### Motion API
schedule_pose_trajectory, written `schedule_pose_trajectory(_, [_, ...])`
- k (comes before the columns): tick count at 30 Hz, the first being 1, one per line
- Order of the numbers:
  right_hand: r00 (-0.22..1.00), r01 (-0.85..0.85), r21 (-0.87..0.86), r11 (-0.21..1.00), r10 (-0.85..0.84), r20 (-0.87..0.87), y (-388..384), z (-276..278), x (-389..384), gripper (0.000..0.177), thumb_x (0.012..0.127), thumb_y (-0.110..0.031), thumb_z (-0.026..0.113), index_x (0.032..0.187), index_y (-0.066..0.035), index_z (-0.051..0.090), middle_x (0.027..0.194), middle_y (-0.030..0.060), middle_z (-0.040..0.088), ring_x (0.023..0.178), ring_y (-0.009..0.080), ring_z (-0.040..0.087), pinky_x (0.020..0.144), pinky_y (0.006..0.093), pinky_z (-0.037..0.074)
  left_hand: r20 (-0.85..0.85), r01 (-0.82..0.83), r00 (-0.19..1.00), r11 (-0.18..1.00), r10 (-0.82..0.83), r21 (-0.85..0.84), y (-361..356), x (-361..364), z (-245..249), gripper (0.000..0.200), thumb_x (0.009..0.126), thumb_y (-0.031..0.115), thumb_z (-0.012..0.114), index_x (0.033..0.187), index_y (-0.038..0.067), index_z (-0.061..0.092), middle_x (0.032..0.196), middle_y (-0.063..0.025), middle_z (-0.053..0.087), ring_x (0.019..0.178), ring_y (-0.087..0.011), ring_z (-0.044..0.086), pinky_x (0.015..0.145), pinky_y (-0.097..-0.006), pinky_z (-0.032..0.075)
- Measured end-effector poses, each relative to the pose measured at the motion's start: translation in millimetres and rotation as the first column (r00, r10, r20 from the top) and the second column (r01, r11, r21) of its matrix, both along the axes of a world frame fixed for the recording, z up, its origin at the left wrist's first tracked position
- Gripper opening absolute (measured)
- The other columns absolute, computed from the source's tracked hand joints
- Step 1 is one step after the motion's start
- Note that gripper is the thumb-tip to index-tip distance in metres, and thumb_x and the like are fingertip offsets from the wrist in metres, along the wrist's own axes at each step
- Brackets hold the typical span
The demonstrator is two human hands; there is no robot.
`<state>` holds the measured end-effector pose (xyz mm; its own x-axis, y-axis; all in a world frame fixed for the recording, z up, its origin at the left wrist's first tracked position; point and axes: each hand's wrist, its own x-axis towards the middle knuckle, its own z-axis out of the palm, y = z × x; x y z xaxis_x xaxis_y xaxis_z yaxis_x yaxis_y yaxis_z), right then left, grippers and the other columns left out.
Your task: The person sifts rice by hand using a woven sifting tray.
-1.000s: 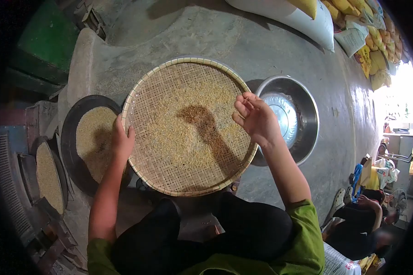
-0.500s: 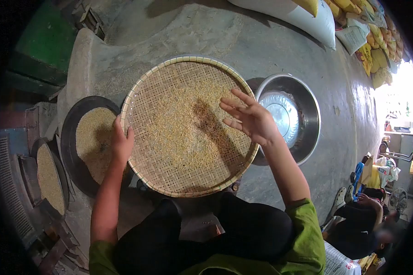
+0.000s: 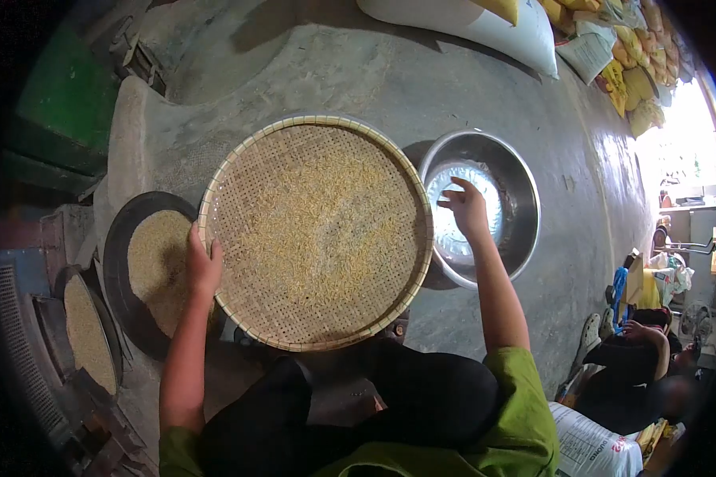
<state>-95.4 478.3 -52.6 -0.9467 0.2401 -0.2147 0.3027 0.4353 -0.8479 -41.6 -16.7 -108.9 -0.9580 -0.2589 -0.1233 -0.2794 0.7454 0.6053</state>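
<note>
A round woven bamboo winnowing tray (image 3: 251, 171) with a pale bound rim is held in front of my knees. Loose grain (image 3: 294, 254) is spread thinly over its weave. My left hand (image 3: 205, 264) grips the tray's left rim, thumb on the upper side. To the right stands a shiny metal basin (image 3: 521, 215), partly behind the tray's edge. Over the basin is my right hand (image 3: 468, 208), its fingers bent and apart, with nothing visible in them.
At left are a dark pan (image 3: 118, 254) of grain and another grain-filled container (image 3: 88, 334). A large white sack (image 3: 485, 32) lies beyond, near stacked yellow sacks (image 3: 628, 48). Another person (image 3: 624, 389) sits at lower right beside a white printed bag (image 3: 592, 445).
My right hand has moved off the tray to above the basin, its fingers drawing in from a wide spread. The left hand keeps its hold on the rim. The view has shifted slightly.
</note>
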Motion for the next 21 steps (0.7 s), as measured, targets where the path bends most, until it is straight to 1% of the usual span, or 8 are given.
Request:
schedule_pose_trajectory(2, [0.998, 0.056, 0.047, 0.997, -0.057, 0.039, 25.4, -12.5, -2.4, 0.036, 0.084, 0.006, 0.045, 0.12, 0.009, 0.042, 0.092, 0.0226, 0.062, 0.079, 0.0285, 0.065, 0.069, 0.033, 0.055, -0.025, 0.004, 1.0, 1.0, -0.005, -0.011, 3.9, -1.4, 2.7, 0.055, 0.085, 0.017, 0.05, 0.133, 0.003, 0.026, 0.124, -0.0227, 0.046, 0.112, -0.0363, 0.048, 0.092, -0.0401, 0.039])
schedule_pose_trajectory(5, [0.984, 0.119, 0.097, 0.988, -0.13, 0.125, 41.1, -27.3, 0.3, 0.036, 0.085, 0.001, 0.048, 0.121, 0.005, 0.044, 0.092, 0.0215, 0.062, 0.067, 0.0266, 0.066, 0.056, 0.0322, 0.054, 0.047, -0.011, 0.999, 0.998, 0.014, -0.062, 6.3, -0.7, 8.7, 0.056, 0.086, 0.017, 0.051, 0.134, 0.005, 0.026, 0.123, -0.0226, 0.047, 0.11, -0.0361, 0.05, 0.091, -0.04, 0.04])
schedule_pose_trajectory(7, [0.976, 0.022, 0.253, 0.967, -0.075, 0.202, 50.4, -37.8, 5.6, 0.037, 0.085, -0.007, 0.054, 0.12, 0.001, 0.046, 0.087, 0.0214, 0.064, 0.051, 0.0247, 0.063, 0.044, 0.0329, 0.05, -0.075, 0.037, 0.996, 0.995, -0.044, -0.092, -0.1, 0.4, -2.8, 0.056, 0.086, 0.017, 0.051, 0.134, 0.005, 0.026, 0.121, -0.0227, 0.049, 0.107, -0.036, 0.052, 0.088, -0.0394, 0.042])
schedule_pose_trajectory(12, [0.961, 0.054, 0.228, 0.972, -0.112, 0.251, 76.8, -73.8, 11.1, 0.035, 0.086, -0.011, 0.054, 0.119, 0.0, 0.049, 0.089, 0.0209, 0.064, 0.055, 0.0247, 0.065, 0.049, 0.0329, 0.05, -0.041, 0.007, 0.999, 1.0, -0.008, -0.02, 2.1, -0.3, 0.7, 0.055, 0.086, 0.017, 0.051, 0.134, 0.005, 0.027, 0.121, -0.0225, 0.049, 0.104, -0.0351, 0.054, 0.084, -0.0387, 0.044])
schedule_pose_trajectory(14, [0.984, -0.086, 0.348, 0.934, 0.024, 0.179, 89.6, -92.1, 11.8, 0.034, 0.086, -0.007, 0.051, 0.12, 0.0, 0.049, 0.094, 0.0211, 0.063, 0.061, 0.025, 0.066, 0.052, 0.0314, 0.051, -0.045, 0.015, 0.999, 0.999, -0.017, -0.043, 4.9, -0.8, 5.3, 0.055, 0.086, 0.018, 0.051, 0.134, 0.005, 0.027, 0.12, -0.0226, 0.049, 0.103, -0.0349, 0.055, 0.084, -0.0386, 0.045])
schedule_pose_trajectory(18, [0.993, -0.071, 0.354, 0.933, 0.035, 0.109, 94.6, -100.0, 17.4, 0.036, 0.086, -0.003, 0.04, 0.12, -0.001, 0.05, 0.093, 0.0196, 0.063, 0.068, 0.0237, 0.065, 0.054, 0.0309, 0.052, 0.043, -0.025, 0.999, 0.998, 0.027, -0.055, 8.7, -1.1, 12.3, 0.057, 0.085, 0.019, 0.052, 0.134, 0.005, 0.027, 0.12, -0.0225, 0.05, 0.102, -0.0357, 0.054, 0.084, -0.0391, 0.044])
schedule_pose_trajectory(20, [0.997, 0.021, 0.194, 0.981, -0.034, 0.066, 92.4, -101.5, 18.5, 0.037, 0.084, -0.002, 0.044, 0.12, 0.001, 0.049, 0.091, 0.0195, 0.064, 0.063, 0.022, 0.065, 0.052, 0.0305, 0.051, 0.056, -0.019, 0.998, 0.997, 0.023, -0.069, 8.5, -2.7, 15.6, 0.058, 0.084, 0.019, 0.053, 0.134, 0.005, 0.027, 0.12, -0.0225, 0.049, 0.105, -0.0364, 0.052, 0.086, -0.04, 0.043])
schedule_pose_trajectory(21, [0.997, 0.022, 0.188, 0.982, -0.035, 0.065, 94.1, -100.6, 19.4, 0.037, 0.084, -0.002, 0.044, 0.12, 0.001, 0.049, 0.091, 0.0195, 0.064, 0.063, 0.022, 0.065, 0.052, 0.0305, 0.051, 0.023, 0.042, 0.999, 0.971, -0.038, -0.236, 8.4, -4.1, 17.3, 0.059, 0.083, 0.02, 0.054, 0.134, 0.005, 0.028, 0.122, -0.022, 0.047, 0.11, -0.0365, 0.048, 0.09, -0.0416, 0.04])
